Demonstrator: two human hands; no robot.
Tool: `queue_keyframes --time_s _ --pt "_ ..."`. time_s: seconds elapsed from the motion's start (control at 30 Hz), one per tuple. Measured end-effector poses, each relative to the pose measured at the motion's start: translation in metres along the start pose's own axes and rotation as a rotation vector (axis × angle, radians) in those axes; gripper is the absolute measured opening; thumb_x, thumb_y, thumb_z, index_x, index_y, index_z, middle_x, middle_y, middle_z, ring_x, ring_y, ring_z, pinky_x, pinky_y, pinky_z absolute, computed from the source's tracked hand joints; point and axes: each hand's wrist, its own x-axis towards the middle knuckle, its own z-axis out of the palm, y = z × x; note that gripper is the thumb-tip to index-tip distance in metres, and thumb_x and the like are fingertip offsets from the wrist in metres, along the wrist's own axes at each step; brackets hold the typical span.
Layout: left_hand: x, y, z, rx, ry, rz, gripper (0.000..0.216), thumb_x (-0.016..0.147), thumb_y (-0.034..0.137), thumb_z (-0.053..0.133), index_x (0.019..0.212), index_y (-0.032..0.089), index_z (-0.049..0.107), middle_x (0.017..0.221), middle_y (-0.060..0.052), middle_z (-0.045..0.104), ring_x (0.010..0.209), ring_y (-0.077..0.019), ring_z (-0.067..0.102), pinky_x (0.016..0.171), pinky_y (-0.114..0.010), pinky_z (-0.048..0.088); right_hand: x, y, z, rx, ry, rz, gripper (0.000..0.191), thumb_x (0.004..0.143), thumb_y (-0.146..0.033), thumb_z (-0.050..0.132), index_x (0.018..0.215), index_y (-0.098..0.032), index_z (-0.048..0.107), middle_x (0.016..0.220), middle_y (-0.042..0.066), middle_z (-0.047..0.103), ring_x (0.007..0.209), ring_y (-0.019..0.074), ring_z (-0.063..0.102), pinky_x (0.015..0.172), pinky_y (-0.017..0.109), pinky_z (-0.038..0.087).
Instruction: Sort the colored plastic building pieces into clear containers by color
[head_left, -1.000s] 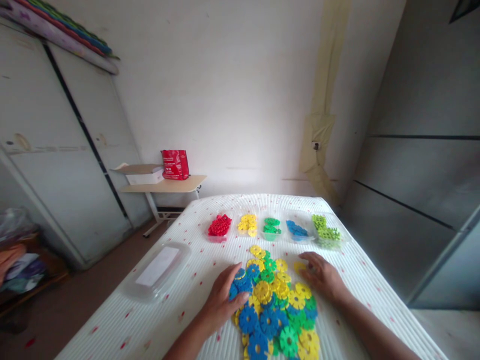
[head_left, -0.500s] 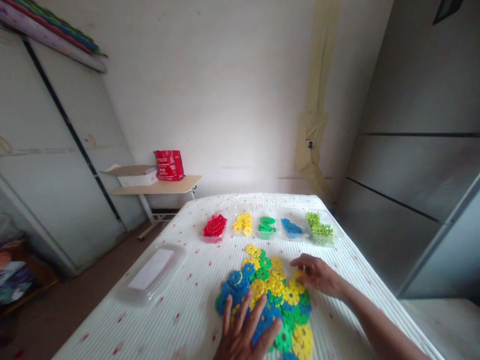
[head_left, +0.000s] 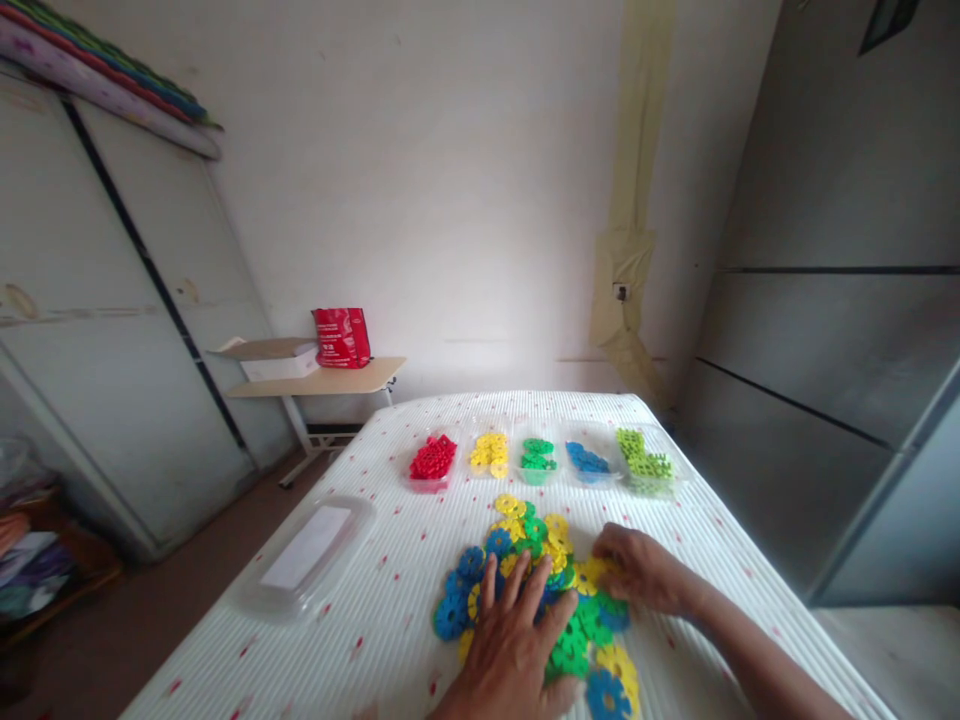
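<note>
Head view: notched, round plastic discs in blue, yellow and green (head_left: 453,612) lie heaped on the white-covered table (head_left: 394,600). The left hand (head_left: 514,640) spreads over them, grip wide, apparently holding none. Right hand (head_left: 637,568) is nearer the yellow disc (head_left: 588,576) at its curled fingers' left; whether its grip has hold, I cannot tell. White print on the glossy red bag (head_left: 343,338) is unreadable.

Here's the white, ridged surface (head_left: 401,600), flecked with red: five clear tubs (head_left: 537,477) lined up towards the far end, a clear plastic lid (head_left: 339,550) at left, and, up close, heaped blue, yellow and green discs (head_left: 571,645)!
</note>
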Motion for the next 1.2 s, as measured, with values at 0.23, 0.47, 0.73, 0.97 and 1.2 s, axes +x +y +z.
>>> queue_keyframes --time_s 0.23,0.47,0.73,0.97,1.2 --pt "0.0 -0.008 -0.014 0.042 0.065 0.059 0.071 0.076 0.061 0.05 0.138 0.035 0.028 0.144 -0.007 0.036 0.127 -0.034 0.037 0.104 -0.065 0.011 0.008 -0.001 -0.003 -0.031 0.124 0.085 0.018 0.077 -0.029 0.051 0.088 -0.019 0.059 0.08 0.003 0.063 0.066 0.0144 0.057 0.058 0.023 0.042" --pt "-0.009 -0.074 -0.026 0.074 0.375 -0.438 0.041 0.088 0.032 0.04 0.128 0.027 0.047 0.13 -0.008 0.052 0.121 -0.0237 0.047 0.105 -0.05 0.03 0.08 -0.044 -0.02 -0.322 0.271 -0.019 0.024 0.084 -0.034 0.051 0.102 -0.019 0.059 0.095 0.006 0.062 0.077 0.0173 0.061 0.065 0.027 0.047" --pt "-0.02 -0.111 -0.002 -0.089 0.433 -0.6 0.033 0.087 0.034 0.041 0.108 0.02 0.061 0.109 -0.007 0.066 0.103 -0.0197 0.06 0.092 -0.035 0.047 0.166 -0.074 -0.023 -0.401 0.407 -0.046 0.031 0.089 -0.033 0.052 0.115 -0.018 0.053 0.116 0.007 0.055 0.097 0.0188 0.057 0.081 0.04 0.049" --pt "-0.019 -0.109 -0.009 -0.254 0.479 -0.605 0.03 0.085 0.03 0.04 0.101 0.019 0.064 0.102 -0.007 0.068 0.097 -0.019 0.062 0.089 -0.034 0.048 0.126 -0.052 -0.013 -0.411 0.399 -0.033 0.022 0.091 -0.032 0.046 0.098 -0.017 0.06 0.093 0.005 0.063 0.078 0.0151 0.06 0.068 0.03 0.05" --pt "-0.019 -0.106 -0.014 -0.376 0.48 -0.671 0.026 0.076 0.021 0.045 0.093 0.017 0.066 0.091 -0.006 0.068 0.088 -0.0187 0.063 0.082 -0.033 0.05 0.024 0.024 0.011 -0.437 0.453 -0.004 0.035 0.091 -0.03 0.031 0.075 -0.019 0.06 0.076 0.008 0.065 0.061 0.0164 0.061 0.053 0.026 0.042"
